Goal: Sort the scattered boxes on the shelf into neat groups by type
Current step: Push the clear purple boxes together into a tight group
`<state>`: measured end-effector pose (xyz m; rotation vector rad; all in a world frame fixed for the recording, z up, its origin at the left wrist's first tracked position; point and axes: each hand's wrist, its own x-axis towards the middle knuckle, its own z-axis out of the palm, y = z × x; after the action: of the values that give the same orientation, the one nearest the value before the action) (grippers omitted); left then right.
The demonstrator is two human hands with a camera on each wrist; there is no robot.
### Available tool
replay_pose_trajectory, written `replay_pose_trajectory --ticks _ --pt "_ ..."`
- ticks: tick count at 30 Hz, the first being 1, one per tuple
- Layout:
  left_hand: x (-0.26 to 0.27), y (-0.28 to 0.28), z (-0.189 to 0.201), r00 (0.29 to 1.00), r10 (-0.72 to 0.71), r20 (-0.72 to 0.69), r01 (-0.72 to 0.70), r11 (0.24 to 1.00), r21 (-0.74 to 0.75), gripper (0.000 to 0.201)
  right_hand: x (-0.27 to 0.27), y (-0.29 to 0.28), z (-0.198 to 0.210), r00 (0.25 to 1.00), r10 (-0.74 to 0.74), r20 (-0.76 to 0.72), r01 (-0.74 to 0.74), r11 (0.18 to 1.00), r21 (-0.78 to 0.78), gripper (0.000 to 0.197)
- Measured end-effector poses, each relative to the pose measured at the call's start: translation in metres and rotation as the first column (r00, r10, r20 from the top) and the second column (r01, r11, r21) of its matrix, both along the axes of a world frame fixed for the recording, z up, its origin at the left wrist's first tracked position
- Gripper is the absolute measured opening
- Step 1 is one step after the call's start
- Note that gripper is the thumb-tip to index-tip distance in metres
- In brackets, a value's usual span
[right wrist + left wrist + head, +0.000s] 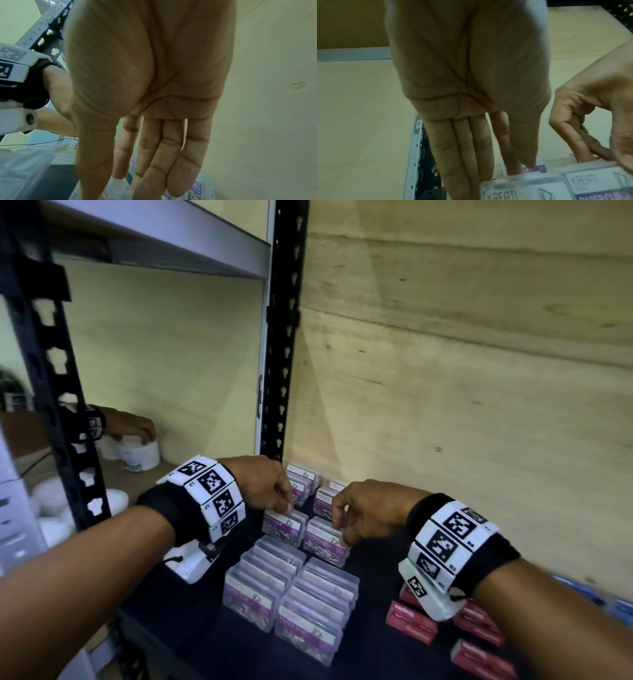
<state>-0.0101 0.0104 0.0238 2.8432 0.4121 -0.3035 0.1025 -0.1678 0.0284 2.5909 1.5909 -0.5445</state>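
Note:
Clear paper clip boxes with purple labels stand in two columns on the black shelf [205, 635]. My left hand [287, 506] reaches down with straight fingers, their tips touching the top of the left middle box [282, 525]. In the left wrist view the same hand [505, 175] meets this box [522, 192] at its rear edge. My right hand [342, 530] pinches the top of the right middle box [325, 542] between thumb and bent fingers, which the left wrist view also shows [599, 152]. The right wrist view has the fingers [154, 169] over blurred clip boxes [202, 189].
More clip boxes stand behind [305, 481] and in front [291, 594]. Red staple boxes [411, 621] lie at the front right, blue boxes [620, 611] at the right edge. A black upright post [281, 337] and a plywood wall bound the bay. Another person's hand [130, 422] touches white tubs [140, 453] at left.

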Motion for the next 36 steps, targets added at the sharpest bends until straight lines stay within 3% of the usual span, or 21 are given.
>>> replay_pose_trajectory --ticks 12,36 --pt "-0.019 -0.022 0.007 0.995 -0.064 -0.079 0.066 0.998 0.025 0.025 -0.017 -0.024 0.003 0.998 -0.015 -0.053 0.013 0.999 -0.032 0.020" --pt "-0.034 -0.036 0.006 0.994 -0.051 -0.093 0.050 0.999 -0.016 0.027 -0.021 -0.045 0.001 0.989 0.009 -0.145 -0.012 1.000 -0.022 0.021"
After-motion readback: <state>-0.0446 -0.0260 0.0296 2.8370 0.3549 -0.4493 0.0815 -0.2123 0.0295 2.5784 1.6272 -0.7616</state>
